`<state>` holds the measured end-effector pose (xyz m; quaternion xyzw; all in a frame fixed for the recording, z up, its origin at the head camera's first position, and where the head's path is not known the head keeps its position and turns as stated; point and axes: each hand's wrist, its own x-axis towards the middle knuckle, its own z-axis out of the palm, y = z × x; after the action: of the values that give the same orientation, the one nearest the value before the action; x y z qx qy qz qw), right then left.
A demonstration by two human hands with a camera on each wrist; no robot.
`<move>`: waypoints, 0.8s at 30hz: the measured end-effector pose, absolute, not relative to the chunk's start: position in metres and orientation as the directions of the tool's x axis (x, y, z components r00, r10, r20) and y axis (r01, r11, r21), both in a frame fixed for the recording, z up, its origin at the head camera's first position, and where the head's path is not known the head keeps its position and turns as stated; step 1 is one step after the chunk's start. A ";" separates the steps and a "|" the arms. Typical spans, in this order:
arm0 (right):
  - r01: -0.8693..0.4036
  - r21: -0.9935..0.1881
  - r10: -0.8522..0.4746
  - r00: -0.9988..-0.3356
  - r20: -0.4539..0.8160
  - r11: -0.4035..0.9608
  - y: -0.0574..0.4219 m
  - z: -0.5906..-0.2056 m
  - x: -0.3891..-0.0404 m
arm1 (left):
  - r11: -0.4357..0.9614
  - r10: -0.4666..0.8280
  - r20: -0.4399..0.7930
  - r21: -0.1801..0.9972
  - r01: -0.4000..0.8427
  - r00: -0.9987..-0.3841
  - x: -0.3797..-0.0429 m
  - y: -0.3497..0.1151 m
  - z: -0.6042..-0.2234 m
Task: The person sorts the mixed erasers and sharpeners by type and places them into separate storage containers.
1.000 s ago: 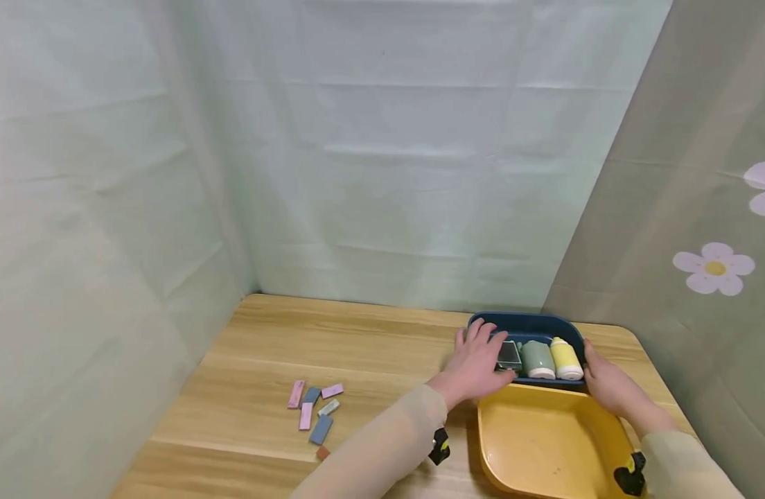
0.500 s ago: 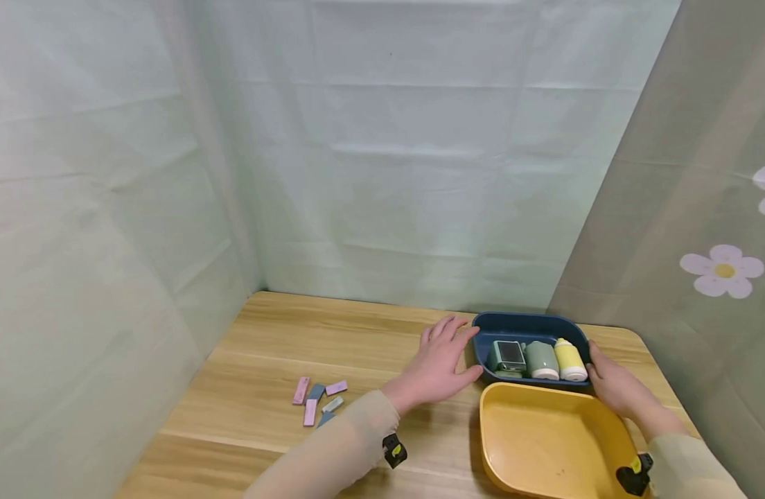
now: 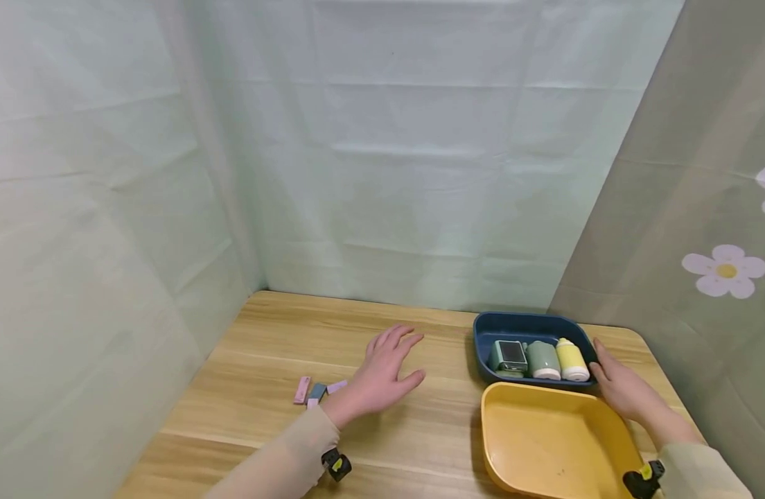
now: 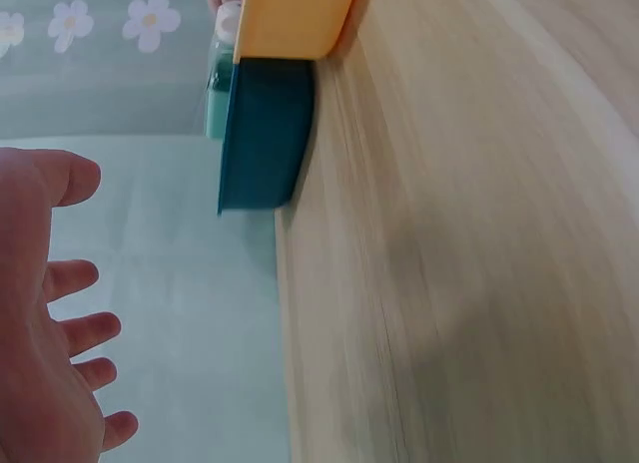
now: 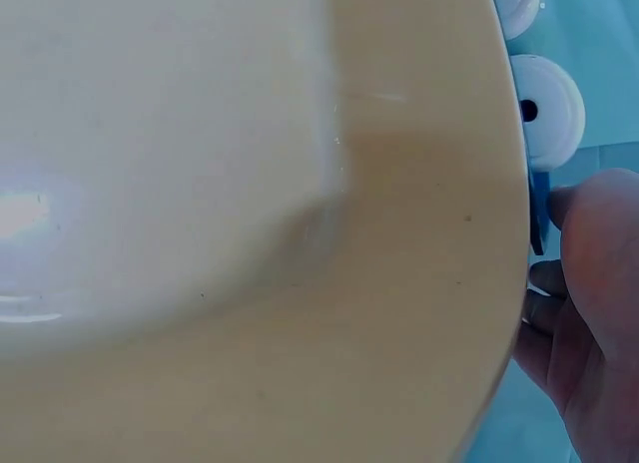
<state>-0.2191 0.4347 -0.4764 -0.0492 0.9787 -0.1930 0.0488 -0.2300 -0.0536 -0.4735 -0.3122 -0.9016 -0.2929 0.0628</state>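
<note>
My left hand (image 3: 382, 371) hovers over the wooden table with its fingers spread and nothing in it; the left wrist view shows the same parted fingers. The right hand (image 3: 622, 388) rests against the right end of a navy blue bin (image 3: 526, 322), its fingers along the outside. Inside the bin, a green box-shaped thing with a dark square face (image 3: 510, 355), a grey-green container with a white end (image 3: 543, 360) and a yellow bottle with a white end (image 3: 572, 360) lie side by side. The right hand's fingertips are partly hidden behind the bin.
A yellow-orange bin (image 3: 557, 436) stands directly in front of the navy one. Several small pink and blue-grey blocks (image 3: 302, 389) lie on the table's left part, some covered by my left arm. Cloth curtains (image 3: 389, 173) enclose the table (image 3: 283, 326).
My left hand has left the navy bin and moved left over the table, uncovering the green box-shaped thing. The right hand has stayed at the bin's right end.
</note>
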 end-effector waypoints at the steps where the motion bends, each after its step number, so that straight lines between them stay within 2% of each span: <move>1: -0.077 -0.380 -0.114 -0.991 -0.075 0.922 0.435 -0.476 -0.219 | 0.634 0.523 0.298 0.491 0.598 -0.799 -0.229 -0.059 -0.474; 10: -0.060 -0.396 -0.101 -0.991 -0.083 0.916 0.437 -0.478 -0.212 | 0.653 0.469 0.327 0.497 0.571 -0.820 -0.216 -0.107 -0.479; 20: -0.078 -0.411 -0.116 -0.991 -0.070 0.908 0.441 -0.479 -0.200 | 0.677 0.380 0.420 0.481 0.557 -0.824 -0.205 -0.157 -0.499; 24: -0.069 -0.407 -0.114 -0.990 -0.088 0.911 0.444 -0.477 -0.197 | 0.687 0.359 0.414 0.490 0.537 -0.837 -0.201 -0.174 -0.503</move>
<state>-0.1974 0.4436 -0.4769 -0.0468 0.9759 -0.2058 0.0552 -0.2012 -0.1739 -0.5035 -0.2470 -0.9070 -0.3093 0.1438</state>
